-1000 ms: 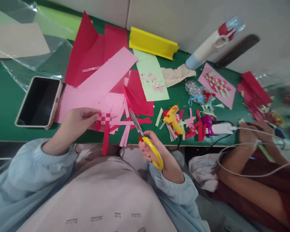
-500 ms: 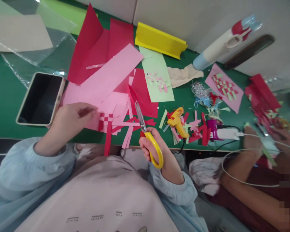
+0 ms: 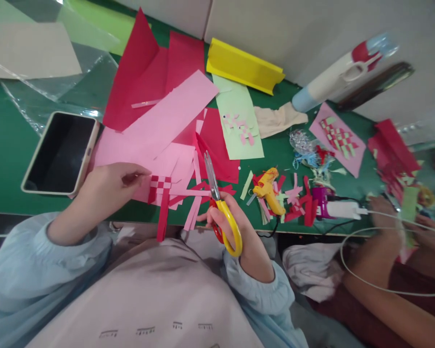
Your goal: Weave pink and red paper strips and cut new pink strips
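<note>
In my right hand point(image 3: 226, 220) is a pair of scissors point(image 3: 217, 203) with yellow and red handles, the blades pointing away from me and close together. My left hand point(image 3: 110, 186) has its fingers pinched at the left edge of a small red-and-pink checkered paper weave point(image 3: 161, 182); the fingertips partly hide the contact. One long red strip point(image 3: 163, 215) runs from the weave toward me past the table edge. A pink strip point(image 3: 188, 192) extends right toward the scissors. Loose pink strips point(image 3: 193, 212) lie beside it. Under the weave is pink paper point(image 3: 181, 162).
A phone point(image 3: 61, 152) lies left of my left hand. Right of the scissors are a yellow glue gun point(image 3: 270, 191) among paper scraps and a purple device point(image 3: 319, 203) with a white plug. Red sheets point(image 3: 184, 58) lie behind. A co-worker's hands point(image 3: 386, 217) are at far right.
My right hand has turned the scissors slightly, and some of its fingers have stretched out leftward. The left hand stays at the weave. The view has shifted a little.
</note>
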Action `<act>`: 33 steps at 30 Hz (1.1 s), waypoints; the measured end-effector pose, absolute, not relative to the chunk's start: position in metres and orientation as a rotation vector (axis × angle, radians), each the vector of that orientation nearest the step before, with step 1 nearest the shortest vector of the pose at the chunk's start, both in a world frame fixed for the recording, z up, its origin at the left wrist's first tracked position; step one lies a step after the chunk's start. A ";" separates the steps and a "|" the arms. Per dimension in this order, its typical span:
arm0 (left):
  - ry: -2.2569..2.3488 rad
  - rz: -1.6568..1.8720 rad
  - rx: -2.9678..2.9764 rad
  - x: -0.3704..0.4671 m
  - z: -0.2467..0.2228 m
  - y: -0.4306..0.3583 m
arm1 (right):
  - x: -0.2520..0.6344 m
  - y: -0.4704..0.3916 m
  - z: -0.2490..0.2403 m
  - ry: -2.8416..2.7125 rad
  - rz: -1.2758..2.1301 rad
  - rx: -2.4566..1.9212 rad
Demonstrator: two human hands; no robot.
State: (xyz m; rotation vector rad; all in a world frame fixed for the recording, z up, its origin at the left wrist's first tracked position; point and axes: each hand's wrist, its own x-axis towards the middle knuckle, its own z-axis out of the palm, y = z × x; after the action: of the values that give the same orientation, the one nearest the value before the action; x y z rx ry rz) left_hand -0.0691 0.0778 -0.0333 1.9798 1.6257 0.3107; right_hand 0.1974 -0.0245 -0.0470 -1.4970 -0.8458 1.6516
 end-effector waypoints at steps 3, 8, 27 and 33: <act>1.596 0.329 1.971 -0.068 -0.034 0.080 | 0.193 -0.020 -0.048 -0.851 1.629 -1.447; 1.502 0.352 1.952 -0.070 -0.038 0.082 | 0.187 -0.013 -0.051 -0.839 1.579 -1.379; 1.556 0.375 1.975 -0.077 -0.039 0.083 | 0.178 -0.001 -0.049 -0.879 1.543 -1.509; 1.589 0.350 2.020 -0.071 -0.037 0.079 | 0.175 0.000 -0.053 -0.863 1.522 -1.509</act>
State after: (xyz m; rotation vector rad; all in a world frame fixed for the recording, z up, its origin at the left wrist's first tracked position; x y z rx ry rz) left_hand -0.0711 0.0787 -0.0373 2.0195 1.5890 0.3500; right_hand 0.1747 0.0002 -0.0530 -1.5094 -0.8627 1.5224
